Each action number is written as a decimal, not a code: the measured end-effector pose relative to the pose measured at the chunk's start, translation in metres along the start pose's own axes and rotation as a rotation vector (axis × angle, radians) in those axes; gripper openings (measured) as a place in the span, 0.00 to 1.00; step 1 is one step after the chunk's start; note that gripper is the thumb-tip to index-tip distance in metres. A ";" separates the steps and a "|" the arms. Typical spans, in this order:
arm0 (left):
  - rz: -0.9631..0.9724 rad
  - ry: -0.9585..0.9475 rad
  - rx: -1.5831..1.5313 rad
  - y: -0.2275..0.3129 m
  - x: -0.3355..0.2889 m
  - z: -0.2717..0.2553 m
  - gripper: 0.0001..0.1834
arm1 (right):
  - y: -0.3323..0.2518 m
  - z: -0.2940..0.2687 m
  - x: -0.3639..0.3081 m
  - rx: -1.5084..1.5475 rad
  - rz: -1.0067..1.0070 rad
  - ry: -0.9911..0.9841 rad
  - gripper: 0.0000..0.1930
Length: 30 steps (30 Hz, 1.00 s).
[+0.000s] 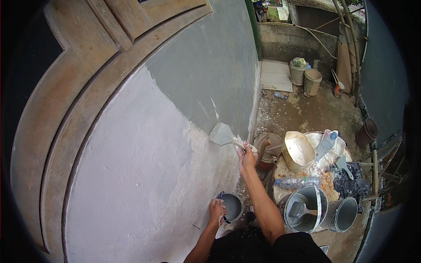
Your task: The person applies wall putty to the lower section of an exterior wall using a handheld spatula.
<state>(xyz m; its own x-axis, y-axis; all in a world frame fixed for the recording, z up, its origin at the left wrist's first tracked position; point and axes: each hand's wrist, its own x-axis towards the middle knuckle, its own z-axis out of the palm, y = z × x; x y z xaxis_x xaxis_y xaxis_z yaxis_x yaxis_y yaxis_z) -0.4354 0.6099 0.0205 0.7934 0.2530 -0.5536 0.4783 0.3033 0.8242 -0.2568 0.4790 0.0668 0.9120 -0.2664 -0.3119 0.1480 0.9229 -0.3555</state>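
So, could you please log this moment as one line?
left hand: holds pot | right hand: holds brush, head at wall | wall: part grey, part pale

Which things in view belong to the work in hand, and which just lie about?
Seem in use:
wide brush, in right hand
small bucket, in left hand
partly grey wall

Seem just lying about:
clear bottle
black plastic
bottle on ground

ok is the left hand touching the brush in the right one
Apart: the head view shows wall between the left hand, low at the small bucket, and the brush in the right hand.
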 end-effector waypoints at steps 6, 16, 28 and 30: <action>0.015 -0.016 0.009 0.000 -0.002 0.004 0.09 | -0.051 0.147 -0.015 0.100 -0.071 -0.344 0.10; 0.024 -0.051 -0.013 0.002 -0.005 0.007 0.09 | 0.016 -0.014 0.040 0.010 0.080 0.080 0.12; -0.020 -0.037 0.029 -0.003 -0.001 0.009 0.07 | -0.025 0.041 0.053 0.087 -0.013 -0.157 0.09; -0.016 -0.018 0.017 -0.005 0.001 0.004 0.07 | -0.043 0.099 0.045 0.113 -0.004 -0.292 0.09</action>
<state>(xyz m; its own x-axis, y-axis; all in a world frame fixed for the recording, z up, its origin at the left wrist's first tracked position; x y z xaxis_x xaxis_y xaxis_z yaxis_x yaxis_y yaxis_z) -0.4351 0.6047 0.0164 0.7922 0.2311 -0.5648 0.4973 0.2919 0.8170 -0.1842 0.4548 0.1558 0.9803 -0.1940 -0.0385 0.1784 0.9514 -0.2509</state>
